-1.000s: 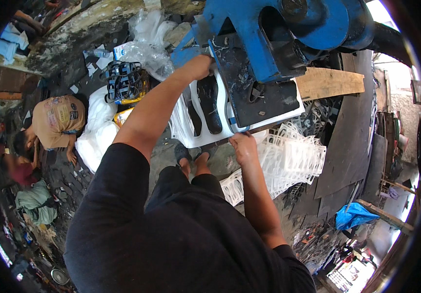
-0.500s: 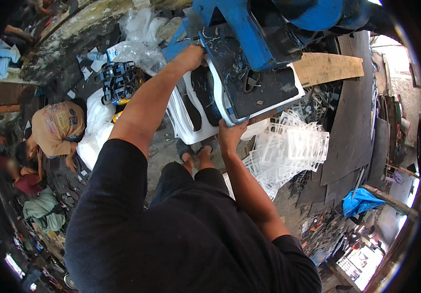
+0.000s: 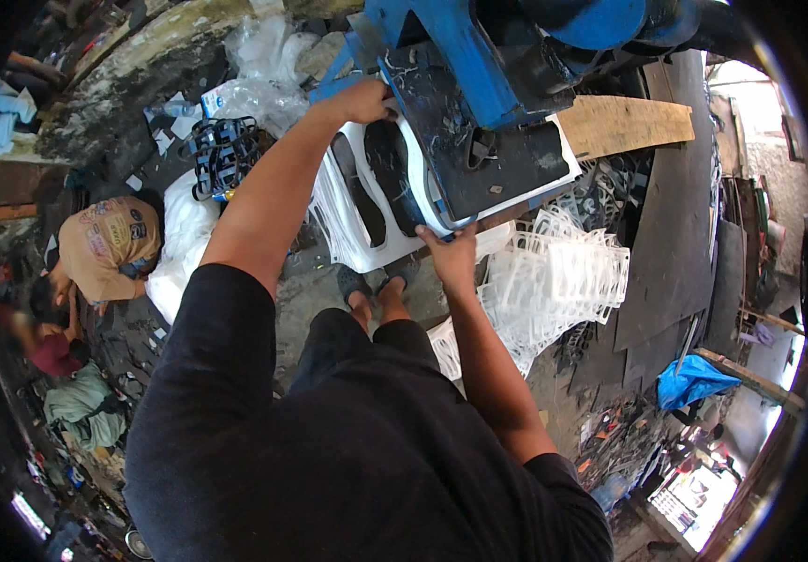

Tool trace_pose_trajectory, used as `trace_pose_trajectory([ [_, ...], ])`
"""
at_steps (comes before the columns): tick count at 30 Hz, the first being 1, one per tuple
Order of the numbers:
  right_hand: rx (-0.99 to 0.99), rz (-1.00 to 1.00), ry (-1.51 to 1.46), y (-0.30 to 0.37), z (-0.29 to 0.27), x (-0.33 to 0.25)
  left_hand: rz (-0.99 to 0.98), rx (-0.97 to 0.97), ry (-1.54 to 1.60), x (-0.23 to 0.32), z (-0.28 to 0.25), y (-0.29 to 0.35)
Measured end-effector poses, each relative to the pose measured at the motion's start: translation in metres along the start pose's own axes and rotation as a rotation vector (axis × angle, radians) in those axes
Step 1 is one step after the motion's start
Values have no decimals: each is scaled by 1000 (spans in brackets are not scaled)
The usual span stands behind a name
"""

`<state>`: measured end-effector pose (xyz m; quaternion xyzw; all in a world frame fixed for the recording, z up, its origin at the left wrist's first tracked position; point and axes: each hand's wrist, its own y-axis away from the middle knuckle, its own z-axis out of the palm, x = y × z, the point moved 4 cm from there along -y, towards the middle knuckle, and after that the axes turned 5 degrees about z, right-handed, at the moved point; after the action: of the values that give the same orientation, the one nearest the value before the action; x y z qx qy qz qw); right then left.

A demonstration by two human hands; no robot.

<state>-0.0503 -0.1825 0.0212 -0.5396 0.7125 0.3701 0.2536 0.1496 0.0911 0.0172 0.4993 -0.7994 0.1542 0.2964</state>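
Observation:
A white sheet with sole-shaped cut-outs [image 3: 387,251] lies on the dark bed of a blue press [image 3: 479,70]. At its right, a curved sole-shaped cutting die [image 3: 417,173] extends partly under a dark, worn board [image 3: 507,178]. My left hand [image 3: 364,100] is closed around the die's far end, its fingertips partly hidden. At the near end, my right hand [image 3: 451,255] grips the die, thumb on top and fingers below. More white sheet edges show beneath the board.
A pile of cut-out white sheets [image 3: 558,281] lies right of my right forearm. Dark sheets [image 3: 657,253] lean farther right. A tan board [image 3: 629,129] juts from the press. Bundled black straps [image 3: 221,155] and white bags [image 3: 179,244] lie left, near a crouching person [image 3: 109,239].
My right hand has shifted slightly, its thumb now resting farther over the die's near end. The left hand stays at the far end. The view has moved a little.

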Motion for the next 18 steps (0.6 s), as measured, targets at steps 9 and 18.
trace_pose_trajectory([
  [9, 26, -336, 106, -14, -27, -2, -199, 362, 65, -10, 15, 3],
  [18, 16, -373, 101, -17, -32, -14, -307, 334, 40, -7, 14, 5],
])
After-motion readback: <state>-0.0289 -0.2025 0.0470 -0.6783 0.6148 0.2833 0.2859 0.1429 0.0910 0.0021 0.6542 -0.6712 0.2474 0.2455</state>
